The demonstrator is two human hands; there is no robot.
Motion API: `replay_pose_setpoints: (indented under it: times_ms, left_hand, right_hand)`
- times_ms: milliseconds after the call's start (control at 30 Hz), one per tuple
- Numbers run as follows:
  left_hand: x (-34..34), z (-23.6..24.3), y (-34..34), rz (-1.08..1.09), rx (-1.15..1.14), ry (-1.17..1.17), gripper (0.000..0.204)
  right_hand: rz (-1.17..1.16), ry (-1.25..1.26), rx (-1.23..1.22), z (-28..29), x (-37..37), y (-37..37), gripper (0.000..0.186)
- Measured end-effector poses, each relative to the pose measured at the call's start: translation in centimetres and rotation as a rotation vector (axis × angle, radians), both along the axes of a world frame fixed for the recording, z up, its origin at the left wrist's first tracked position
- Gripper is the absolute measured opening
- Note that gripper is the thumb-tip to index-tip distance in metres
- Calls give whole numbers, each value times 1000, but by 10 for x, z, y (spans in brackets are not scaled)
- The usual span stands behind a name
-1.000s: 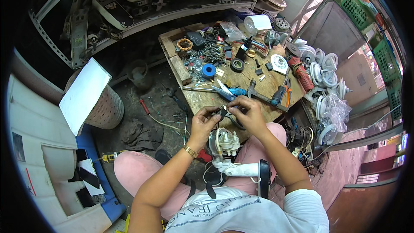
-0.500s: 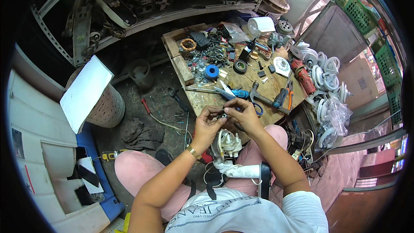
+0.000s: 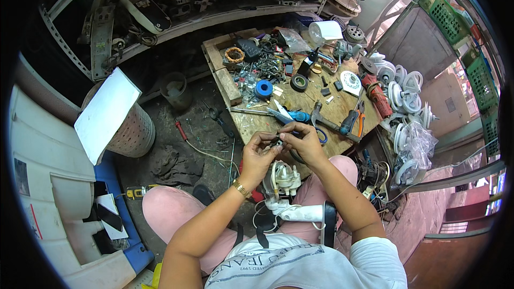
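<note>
My left hand (image 3: pixel 258 154) and my right hand (image 3: pixel 300 144) meet at the near edge of the plywood worktable (image 3: pixel 243 133), fingers closed round a small dark part (image 3: pixel 276 142), largely hidden. A white plastic assembly with a hose and a cylindrical arm (image 3: pixel 300 212) sits between my knees beneath my hands. Just beyond them lie blue-handled scissors (image 3: pixel 321 135), a blue tool (image 3: pixel 297 115), a hammer (image 3: pixel 324 120) and orange-black pliers (image 3: pixel 360 120). Farther back are a black tape roll (image 3: pixel 299 82), a blue roll (image 3: pixel 263 89) and many small metal bits (image 3: pixel 257 65).
A perforated bin (image 3: pixel 134 134) topped with a white sheet (image 3: pixel 107 109) stands left. A bucket (image 3: pixel 174 91), dark cloth (image 3: pixel 174 163) and red-handled tool (image 3: pixel 182 134) are on the floor. At right are a red grinder (image 3: pixel 377 99) and several white plastic wheels (image 3: pixel 409 85). A shelf (image 3: pixel 139 45) runs behind.
My fingers have closed in around the dark part, hiding more of it than a second ago. The view has shifted slightly, so the table appears a little to the right.
</note>
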State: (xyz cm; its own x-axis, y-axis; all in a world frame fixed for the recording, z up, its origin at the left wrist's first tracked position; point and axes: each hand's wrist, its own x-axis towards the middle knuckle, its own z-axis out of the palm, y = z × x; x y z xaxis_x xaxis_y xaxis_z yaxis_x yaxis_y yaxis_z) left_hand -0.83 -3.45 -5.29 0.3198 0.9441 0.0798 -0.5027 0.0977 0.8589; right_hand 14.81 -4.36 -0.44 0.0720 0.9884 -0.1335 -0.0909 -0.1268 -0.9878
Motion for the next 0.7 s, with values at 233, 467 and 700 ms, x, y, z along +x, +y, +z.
replay_pose_setpoints:
  times_ms: [233, 467, 700]
  left_hand:
    - [-1, 7, -1, -12, 0, -25, 24]
    - [-9, 3, 3, -126, -137, 84, 27]
    - [-5, -2, 3, -168, -178, 70, 26]
  right_hand:
    - [-8, -61, 67, -3, 1, 1, 8]
    - [25, -140, -65, 12, 19, 4, 11]
    - [42, -72, -137, -9, 33, 8, 13]
